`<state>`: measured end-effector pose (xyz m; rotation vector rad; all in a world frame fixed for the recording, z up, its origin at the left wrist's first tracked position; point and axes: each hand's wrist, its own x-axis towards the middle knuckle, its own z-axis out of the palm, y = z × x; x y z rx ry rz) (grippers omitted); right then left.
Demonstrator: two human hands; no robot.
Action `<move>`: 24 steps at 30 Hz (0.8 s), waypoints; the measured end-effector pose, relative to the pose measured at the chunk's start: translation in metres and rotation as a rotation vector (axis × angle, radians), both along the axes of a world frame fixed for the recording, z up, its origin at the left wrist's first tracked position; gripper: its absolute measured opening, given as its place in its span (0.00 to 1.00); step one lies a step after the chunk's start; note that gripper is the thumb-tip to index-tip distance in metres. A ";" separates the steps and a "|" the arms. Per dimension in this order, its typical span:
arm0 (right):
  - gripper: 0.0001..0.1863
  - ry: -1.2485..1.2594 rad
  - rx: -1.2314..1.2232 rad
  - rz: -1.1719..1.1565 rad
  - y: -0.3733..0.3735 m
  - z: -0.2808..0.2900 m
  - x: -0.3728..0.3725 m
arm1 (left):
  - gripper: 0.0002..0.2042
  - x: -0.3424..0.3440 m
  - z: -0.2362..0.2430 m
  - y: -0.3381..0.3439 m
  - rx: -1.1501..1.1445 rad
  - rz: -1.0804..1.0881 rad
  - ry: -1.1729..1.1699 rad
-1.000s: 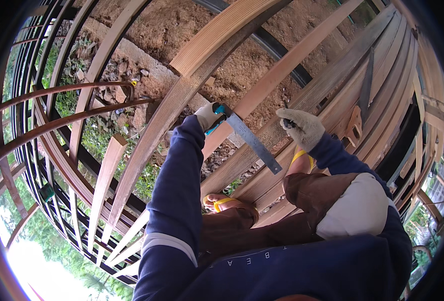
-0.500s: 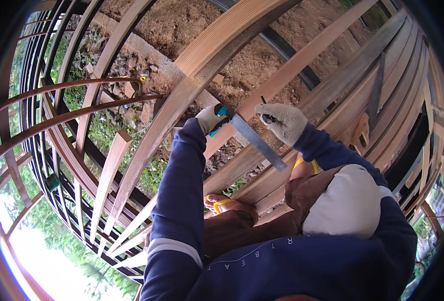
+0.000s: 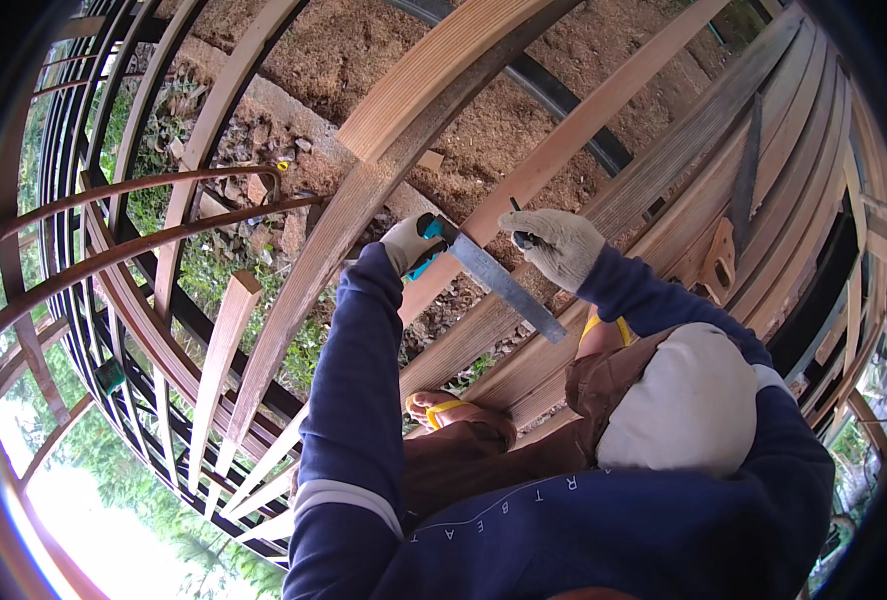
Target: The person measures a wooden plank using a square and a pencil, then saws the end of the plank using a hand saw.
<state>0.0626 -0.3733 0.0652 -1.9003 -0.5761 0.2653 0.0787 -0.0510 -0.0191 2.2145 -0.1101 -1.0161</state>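
My gloved left hand (image 3: 409,240) is closed on the teal handle of a metal square (image 3: 503,290), whose long blade lies diagonally across a pinkish wooden batten (image 3: 530,185). To the right of the square, my gloved right hand (image 3: 551,243) is curled round a thin dark marking stick (image 3: 514,206), perhaps a pencil, with its upper end standing up above the fingers just over the batten. A dark piece in that hand is too small to make out. A handsaw with a wooden handle (image 3: 720,262) rests on the boards at the right.
Weathered planks (image 3: 683,130) run beside and beneath my sandalled feet (image 3: 440,410). Curved battens (image 3: 197,140) and rusty bent bars (image 3: 133,252) form an open frame on the left. Below lie sawdust-strewn soil (image 3: 473,120), weeds and rubble. A light offcut (image 3: 222,350) sticks up at the lower left.
My right hand has moved leftward, closer to the square and batten, with the stick now upright over the batten. My left hand and the square have shifted only slightly.
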 end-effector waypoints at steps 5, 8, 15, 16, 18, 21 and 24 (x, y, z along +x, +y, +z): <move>0.16 -0.001 -0.039 0.008 0.001 -0.001 0.000 | 0.20 0.003 0.010 -0.003 -0.036 0.037 0.067; 0.16 -0.031 -0.049 0.015 0.002 0.001 0.001 | 0.16 0.003 0.009 -0.003 -0.066 0.017 0.084; 0.20 0.062 -0.106 0.076 0.007 0.003 0.002 | 0.12 0.001 0.006 -0.004 -0.036 0.064 0.112; 0.21 0.058 -0.100 0.073 0.008 0.003 0.002 | 0.12 0.001 0.007 -0.004 -0.042 0.070 0.118; 0.21 0.024 -0.071 0.075 0.007 0.003 0.002 | 0.12 0.001 0.008 -0.004 -0.062 0.068 0.097; 0.21 0.033 -0.088 0.090 0.006 0.002 0.001 | 0.12 0.002 0.007 -0.003 -0.081 0.042 0.029; 0.22 0.036 -0.101 0.096 0.006 0.001 0.001 | 0.13 0.001 0.002 -0.003 -0.047 0.017 0.010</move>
